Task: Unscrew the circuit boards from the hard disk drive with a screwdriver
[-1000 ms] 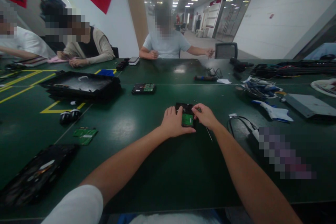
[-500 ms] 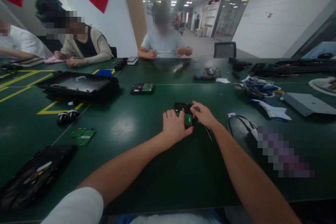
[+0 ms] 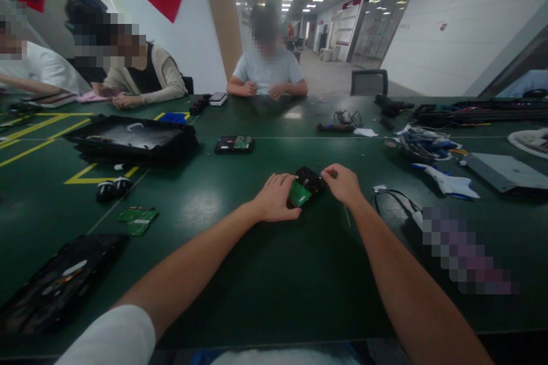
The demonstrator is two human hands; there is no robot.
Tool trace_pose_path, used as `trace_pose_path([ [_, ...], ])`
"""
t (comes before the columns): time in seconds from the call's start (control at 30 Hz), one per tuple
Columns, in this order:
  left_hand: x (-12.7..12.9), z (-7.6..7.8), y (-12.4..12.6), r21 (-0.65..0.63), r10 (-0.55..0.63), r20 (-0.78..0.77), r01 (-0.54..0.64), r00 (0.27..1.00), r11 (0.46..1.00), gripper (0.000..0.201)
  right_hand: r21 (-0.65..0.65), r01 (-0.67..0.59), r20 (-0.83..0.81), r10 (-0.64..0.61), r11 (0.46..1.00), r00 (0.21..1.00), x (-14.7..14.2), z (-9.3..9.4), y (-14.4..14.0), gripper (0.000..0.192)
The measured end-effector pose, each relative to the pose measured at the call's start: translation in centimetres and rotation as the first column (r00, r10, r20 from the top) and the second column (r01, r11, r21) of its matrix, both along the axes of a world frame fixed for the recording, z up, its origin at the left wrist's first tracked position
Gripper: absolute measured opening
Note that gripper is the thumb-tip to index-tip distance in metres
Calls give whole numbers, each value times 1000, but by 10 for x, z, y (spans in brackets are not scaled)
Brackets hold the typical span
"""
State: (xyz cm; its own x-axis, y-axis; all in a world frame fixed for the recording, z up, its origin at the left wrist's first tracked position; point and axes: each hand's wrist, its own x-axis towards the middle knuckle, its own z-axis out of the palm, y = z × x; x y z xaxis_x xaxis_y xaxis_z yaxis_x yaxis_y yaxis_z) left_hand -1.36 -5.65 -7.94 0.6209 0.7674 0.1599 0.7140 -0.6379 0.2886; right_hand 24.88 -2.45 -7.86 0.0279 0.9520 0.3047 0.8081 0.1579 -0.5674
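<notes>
A black hard drive [image 3: 310, 178] with a green circuit board [image 3: 299, 194] on its near side lies turned at an angle on the dark green table. My left hand [image 3: 277, 197] is closed on its left side, thumb at the near corner, fingers over the far edge. At the drive's right corner, my right hand [image 3: 343, 183] has thumb and forefinger pinched together. From under that hand sticks a thin metal rod [image 3: 347, 216], pointing back toward me; its other end is hidden in the palm. What the fingertips pinch is too small to tell.
Another drive [image 3: 233, 144] lies farther off, left of centre. Loose green boards [image 3: 138, 219], a black casing [image 3: 64, 282] and a stack of black trays [image 3: 132, 140] are on the left. A cable [image 3: 394, 197], glove [image 3: 447, 181] and grey metal box [image 3: 499, 171] lie right. Several people sit around the table.
The drive has turned, its right corner swinging away from me. My left hand has shifted slightly left and my right hand right. The person opposite has brought their hands closer together.
</notes>
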Motion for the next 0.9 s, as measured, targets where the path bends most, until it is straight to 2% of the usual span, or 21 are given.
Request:
trace_pose_path([
  [0.13,9,-5,-15,34,147,42,-149,988,988,93,42,-53,33,51,998,998,-5,6,-6,13],
  [0.23,21,-8,-31,64,318,67,-322,946,945,76,31,-124,61,122,992,991,-13,9,-11,11],
  [0.33,25,-7,-34,48,326,71,-329,943,943,76,41,-158,56,155,987,986,-18,10,-13,11],
  [0.43,16,-4,-23,24,245,79,-248,966,969,76,53,-209,50,207,976,977,-21,12,-14,10],
  [0.53,3,-1,-7,-22,47,90,-45,995,999,81,35,-266,73,263,963,962,-21,13,-15,9],
  [0.6,-4,1,-1,-53,-93,110,99,990,994,81,17,-291,106,287,957,952,-21,14,-16,8],
  [0.67,-8,1,2,-72,-172,131,182,976,981,82,-5,-309,134,306,951,942,-20,15,-17,9],
  [0.8,-13,2,3,-129,-184,168,207,968,970,86,-23,-327,149,327,945,933,-18,18,-17,12],
  [0.9,-15,1,4,-159,-153,216,189,964,969,78,-30,-334,145,335,942,931,-17,18,-17,13],
])
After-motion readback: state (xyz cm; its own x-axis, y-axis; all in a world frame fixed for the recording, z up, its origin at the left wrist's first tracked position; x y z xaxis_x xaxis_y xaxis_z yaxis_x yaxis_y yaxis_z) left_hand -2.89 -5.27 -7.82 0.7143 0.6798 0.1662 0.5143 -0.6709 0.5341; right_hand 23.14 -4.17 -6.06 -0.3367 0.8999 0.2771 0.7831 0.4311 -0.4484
